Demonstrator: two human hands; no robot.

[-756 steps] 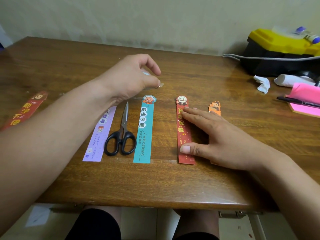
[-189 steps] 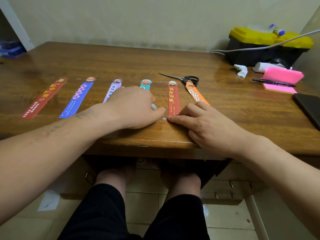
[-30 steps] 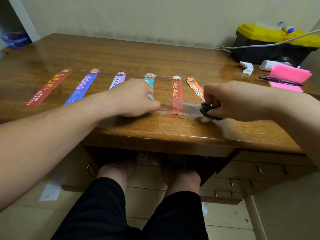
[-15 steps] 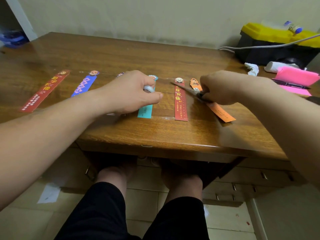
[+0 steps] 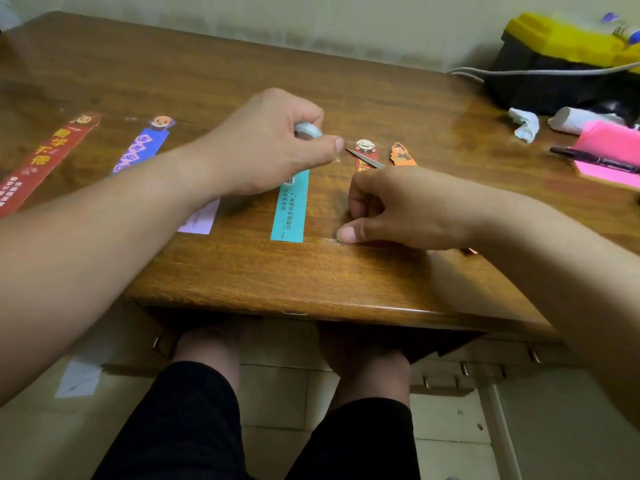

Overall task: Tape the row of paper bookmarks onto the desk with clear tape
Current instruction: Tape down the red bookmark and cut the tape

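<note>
Right hand [image 5: 398, 209] nearest: fingers curled round the scissors [image 5: 367, 159], blades projecting beyond, thumb pressed on the desk [image 5: 311, 278] beside the teal bookmark [image 5: 290, 209]. Left hand [image 5: 270, 150] pinches the tape roll [image 5: 308, 130] above that bookmark. Red bookmark [image 5: 363, 148] and orange bookmark [image 5: 401, 155] lie beyond, in the row.

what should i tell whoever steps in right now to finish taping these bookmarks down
Left hand: grips the tape roll above the top of the teal bookmark.
Right hand: holds the scissors, thumb pressing the desk at the near end of the red bookmark.
Row, left to right: dark red bookmark, blue bookmark, lilac bookmark, teal, red, orange bookmark.
Done: all six lie in a row; the clear tape on them is too faint to confirm.
Left: probably check each end, then tape any that lifts.
</note>
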